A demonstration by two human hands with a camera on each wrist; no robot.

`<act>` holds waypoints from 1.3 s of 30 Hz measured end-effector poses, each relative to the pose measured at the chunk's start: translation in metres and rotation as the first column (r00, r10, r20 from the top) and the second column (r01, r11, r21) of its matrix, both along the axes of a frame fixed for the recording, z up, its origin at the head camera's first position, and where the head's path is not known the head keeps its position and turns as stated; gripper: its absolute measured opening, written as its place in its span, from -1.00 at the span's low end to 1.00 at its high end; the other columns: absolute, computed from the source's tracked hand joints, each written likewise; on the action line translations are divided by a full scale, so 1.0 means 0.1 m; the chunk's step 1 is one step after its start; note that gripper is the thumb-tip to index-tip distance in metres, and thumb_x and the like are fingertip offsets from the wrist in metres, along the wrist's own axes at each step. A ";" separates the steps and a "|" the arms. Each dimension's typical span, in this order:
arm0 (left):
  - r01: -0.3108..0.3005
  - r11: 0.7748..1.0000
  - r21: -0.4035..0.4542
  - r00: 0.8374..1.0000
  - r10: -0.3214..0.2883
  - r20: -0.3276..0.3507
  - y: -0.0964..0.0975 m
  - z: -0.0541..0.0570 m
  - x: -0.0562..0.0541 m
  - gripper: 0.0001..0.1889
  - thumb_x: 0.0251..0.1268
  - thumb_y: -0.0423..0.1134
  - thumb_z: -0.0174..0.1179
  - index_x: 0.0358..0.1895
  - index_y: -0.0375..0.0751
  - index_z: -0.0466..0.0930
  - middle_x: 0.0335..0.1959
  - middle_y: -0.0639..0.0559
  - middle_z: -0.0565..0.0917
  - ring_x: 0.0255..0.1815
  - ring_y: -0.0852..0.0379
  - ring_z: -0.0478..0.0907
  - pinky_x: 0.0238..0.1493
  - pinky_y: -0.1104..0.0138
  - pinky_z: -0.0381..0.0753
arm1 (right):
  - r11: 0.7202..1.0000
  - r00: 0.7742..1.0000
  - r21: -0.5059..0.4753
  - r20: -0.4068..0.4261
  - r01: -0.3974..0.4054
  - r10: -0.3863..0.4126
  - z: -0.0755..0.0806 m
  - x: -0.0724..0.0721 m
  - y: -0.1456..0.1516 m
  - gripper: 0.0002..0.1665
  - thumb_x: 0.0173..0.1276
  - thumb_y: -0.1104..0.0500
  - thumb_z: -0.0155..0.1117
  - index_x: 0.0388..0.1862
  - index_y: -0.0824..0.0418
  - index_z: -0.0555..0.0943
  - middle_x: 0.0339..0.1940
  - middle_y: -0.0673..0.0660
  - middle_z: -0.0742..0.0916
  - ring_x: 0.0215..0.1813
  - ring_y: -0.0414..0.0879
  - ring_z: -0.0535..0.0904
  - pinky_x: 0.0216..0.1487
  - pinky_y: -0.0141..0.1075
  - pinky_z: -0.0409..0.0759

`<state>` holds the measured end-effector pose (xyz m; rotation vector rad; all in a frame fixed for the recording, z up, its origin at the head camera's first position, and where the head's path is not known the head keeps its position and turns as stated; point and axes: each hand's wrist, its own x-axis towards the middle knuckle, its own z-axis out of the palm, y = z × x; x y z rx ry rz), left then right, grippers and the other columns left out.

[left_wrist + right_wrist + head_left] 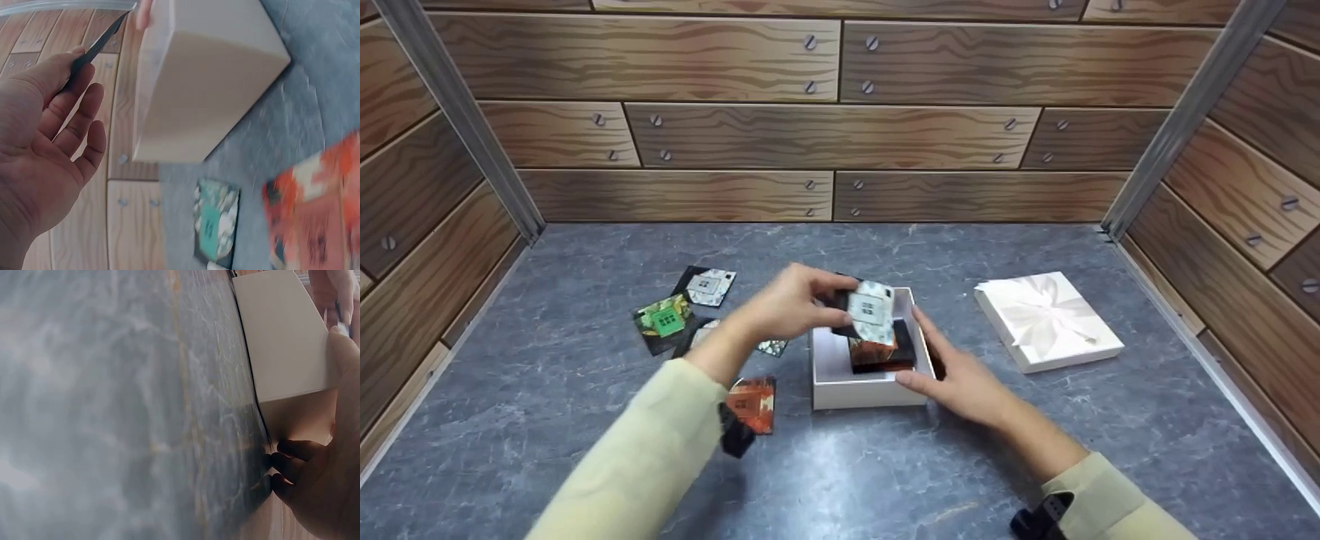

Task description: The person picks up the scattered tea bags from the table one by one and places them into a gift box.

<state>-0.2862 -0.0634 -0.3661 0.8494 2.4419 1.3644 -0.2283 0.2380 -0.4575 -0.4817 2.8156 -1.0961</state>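
Note:
My left hand (784, 306) pinches a flat square packet (872, 313), black with a pale blue-white design, between thumb and fingers. It is held above an open white box (870, 395). In the left wrist view the packet (98, 48) appears edge-on, the lower fingers loosely bent. Inside the box, on its right side, lies a black-and-orange packet (874, 358), partly covered by the held one. My right hand (971, 382) holds the box by its right side, thumb at the near rim, fingers along the outer wall; the right wrist view shows the fingers (292, 461) low against that wall.
Left of the box lie a green packet (665, 321), a pale one (711, 286) and an orange one (757, 405), with others partly behind the left arm. A white lid (1046, 319) with a ribbon bow rests at right. Wood-patterned walls enclose the grey marbled table.

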 end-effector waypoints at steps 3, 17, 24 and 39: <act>0.016 1.000 -0.010 1.000 -0.016 0.011 0.13 -0.09 -0.03 -0.41 0.32 -0.35 0.47 0.42 -0.30 0.58 -0.12 -0.06 0.80 -0.18 0.11 0.69 -0.13 0.30 0.71 | 1.000 1.000 -0.006 0.002 -0.002 0.002 -0.01 -0.01 0.00 0.22 0.41 -0.40 0.36 0.80 -0.27 -0.13 0.53 0.49 0.45 0.37 0.42 0.52 0.39 0.35 0.41; -0.017 0.990 -0.142 0.997 0.007 -0.071 0.49 -0.34 -0.04 -0.49 0.30 -0.34 0.49 0.32 -0.28 0.68 -0.27 0.03 0.75 -0.34 0.25 0.54 -0.24 0.39 0.58 | 1.000 1.000 -0.029 -0.004 -0.006 0.006 -0.01 0.01 -0.01 0.22 0.40 -0.36 0.39 0.80 -0.29 -0.12 0.49 0.49 0.50 0.32 0.34 0.56 0.35 0.31 0.47; -0.049 0.987 -0.151 0.996 0.038 -0.076 0.55 -0.34 -0.05 -0.48 0.32 -0.34 0.47 0.33 -0.32 0.65 -0.20 -0.05 0.79 -0.32 0.24 0.57 -0.15 0.36 0.63 | 1.000 1.000 -0.020 -0.003 -0.002 0.002 0.00 0.00 0.00 0.22 0.40 -0.37 0.38 0.80 -0.26 -0.12 0.54 0.50 0.44 0.38 0.43 0.51 0.38 0.35 0.43; -0.053 0.948 -0.313 0.986 0.000 -0.164 0.61 -0.37 -0.05 -0.63 0.29 -0.28 0.50 0.15 -0.23 0.79 -0.37 0.11 0.70 -0.35 0.17 0.49 -0.19 0.31 0.55 | 1.000 1.000 -0.004 -0.011 -0.004 0.004 0.01 0.00 -0.01 0.22 0.40 -0.37 0.38 0.81 -0.23 -0.11 0.54 0.47 0.45 0.39 0.42 0.50 0.40 0.35 0.40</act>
